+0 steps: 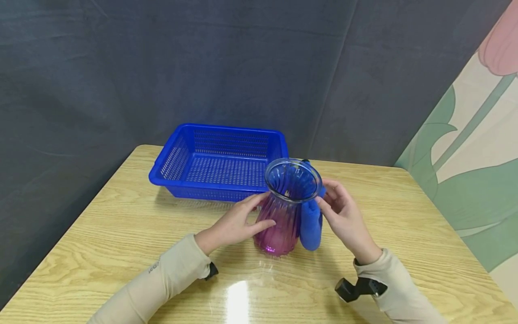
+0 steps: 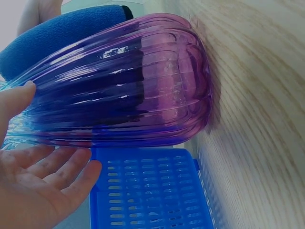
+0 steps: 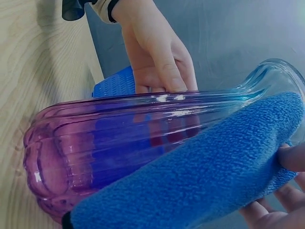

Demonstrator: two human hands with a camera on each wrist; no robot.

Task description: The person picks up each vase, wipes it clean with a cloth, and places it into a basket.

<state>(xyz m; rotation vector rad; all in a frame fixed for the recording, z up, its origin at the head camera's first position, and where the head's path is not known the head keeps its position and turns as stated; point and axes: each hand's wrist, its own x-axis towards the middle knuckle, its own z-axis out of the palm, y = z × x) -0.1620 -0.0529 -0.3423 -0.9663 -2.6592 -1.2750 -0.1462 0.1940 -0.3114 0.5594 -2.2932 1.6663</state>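
A ribbed glass vase (image 1: 277,231), blue at its flared mouth and pink at its base, stands upright on the wooden table. My left hand (image 1: 236,222) holds it from the left, thumb on the near side and fingers on the far side. Against the vase's right side hangs a folded blue terry cloth (image 1: 310,227). Near the rim, my right hand (image 1: 344,213) pinches this cloth between thumb and fingers. In the right wrist view the cloth (image 3: 200,167) slants along the glass, with a black edge at its lower end.
Behind and left of the vase sits a blue perforated plastic basket (image 1: 226,184) with nothing in it. A dark grey curtain (image 1: 222,67) hangs along the table's back edge. To the right is a panel with a tulip pattern (image 1: 477,180).
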